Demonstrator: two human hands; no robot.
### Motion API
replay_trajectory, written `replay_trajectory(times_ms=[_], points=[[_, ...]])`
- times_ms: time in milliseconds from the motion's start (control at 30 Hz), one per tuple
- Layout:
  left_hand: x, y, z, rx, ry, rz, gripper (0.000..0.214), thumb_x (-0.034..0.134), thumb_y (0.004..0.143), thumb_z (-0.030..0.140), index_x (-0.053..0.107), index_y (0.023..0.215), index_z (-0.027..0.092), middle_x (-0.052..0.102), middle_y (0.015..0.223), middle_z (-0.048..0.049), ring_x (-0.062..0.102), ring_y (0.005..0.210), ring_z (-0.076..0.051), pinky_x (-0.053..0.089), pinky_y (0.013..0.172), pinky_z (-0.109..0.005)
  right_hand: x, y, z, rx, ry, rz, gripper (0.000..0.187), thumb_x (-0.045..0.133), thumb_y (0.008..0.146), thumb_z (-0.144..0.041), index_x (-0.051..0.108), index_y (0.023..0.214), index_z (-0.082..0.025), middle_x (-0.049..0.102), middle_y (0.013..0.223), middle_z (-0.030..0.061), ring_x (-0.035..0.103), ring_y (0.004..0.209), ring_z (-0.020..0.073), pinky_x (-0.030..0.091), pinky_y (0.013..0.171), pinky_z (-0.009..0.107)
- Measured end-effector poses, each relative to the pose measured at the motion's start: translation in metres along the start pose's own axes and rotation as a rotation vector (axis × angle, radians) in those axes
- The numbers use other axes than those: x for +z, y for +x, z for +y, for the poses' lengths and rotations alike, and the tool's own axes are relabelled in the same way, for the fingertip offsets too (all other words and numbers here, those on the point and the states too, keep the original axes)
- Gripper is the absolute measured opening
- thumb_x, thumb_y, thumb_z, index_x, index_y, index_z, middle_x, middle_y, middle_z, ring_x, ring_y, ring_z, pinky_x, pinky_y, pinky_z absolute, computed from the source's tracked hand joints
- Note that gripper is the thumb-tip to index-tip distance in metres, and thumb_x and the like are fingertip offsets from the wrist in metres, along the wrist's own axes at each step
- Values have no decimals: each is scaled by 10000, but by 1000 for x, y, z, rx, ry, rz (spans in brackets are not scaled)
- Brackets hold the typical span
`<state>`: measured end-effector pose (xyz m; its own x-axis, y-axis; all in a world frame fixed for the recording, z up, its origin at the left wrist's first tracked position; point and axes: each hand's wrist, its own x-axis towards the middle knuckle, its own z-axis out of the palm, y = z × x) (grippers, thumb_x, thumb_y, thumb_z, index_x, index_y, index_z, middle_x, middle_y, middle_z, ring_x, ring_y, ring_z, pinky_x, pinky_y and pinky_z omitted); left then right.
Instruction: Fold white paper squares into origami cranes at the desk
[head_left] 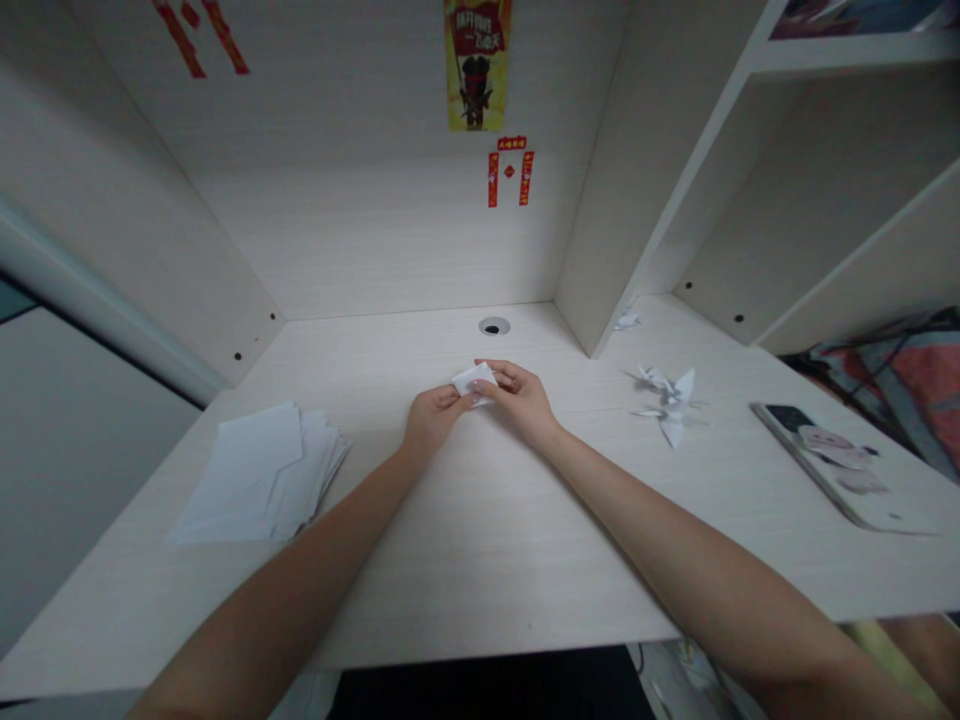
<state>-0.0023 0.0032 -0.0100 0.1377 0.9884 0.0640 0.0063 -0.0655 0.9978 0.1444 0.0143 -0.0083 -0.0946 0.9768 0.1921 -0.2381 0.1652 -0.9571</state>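
Note:
In the middle of the desk, my left hand (435, 420) and my right hand (521, 400) pinch a small folded piece of white paper (474, 382) between their fingertips. The paper is bunched and partly covered by my fingers, so its exact shape is hidden. To the left of my hands lies a loose stack of white paper sheets (259, 475). A white origami crane (670, 405) stands on the desk to the right of my right hand, apart from it.
The pale wood-grain desk (480, 560) has a cable hole (494, 326) at the back. A small paper scrap (627, 320) lies beside a shelf unit (787, 190) at right. A tablet or notebook (832, 465) lies near the right edge. Red and yellow posters hang on the back panel.

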Motion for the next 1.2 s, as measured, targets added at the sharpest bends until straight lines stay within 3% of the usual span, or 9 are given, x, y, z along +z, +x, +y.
replay_trajectory(times_ms=[167,367,867,1200], points=[[2,-1,5,-18,-9,29,355,757,607,413,732,837,142,732,838,-61,668,812,-226,497,791,-337,1,0,-3,47,23,8,352,768,585,-436,709,812,-173,715,723,35,638,659,165,487,684,302],[2,-2,7,-17,27,32,388,724,634,463,733,847,139,730,801,-61,661,754,-210,494,746,-319,1,-1,-3,70,52,12,348,777,578,-431,722,794,-164,704,669,31,626,590,162,495,633,310],[2,-3,9,-16,111,24,382,702,615,523,718,649,143,699,655,-33,616,628,-171,463,628,-259,0,-1,-1,97,38,21,332,779,575,-437,698,729,-155,689,618,26,607,532,155,473,553,291],[0,-1,2,0,149,-11,357,672,661,496,716,673,142,688,645,-15,590,597,-150,432,577,-235,-1,1,0,153,85,27,305,791,556,-409,689,675,-148,682,610,27,591,524,139,456,544,273]])
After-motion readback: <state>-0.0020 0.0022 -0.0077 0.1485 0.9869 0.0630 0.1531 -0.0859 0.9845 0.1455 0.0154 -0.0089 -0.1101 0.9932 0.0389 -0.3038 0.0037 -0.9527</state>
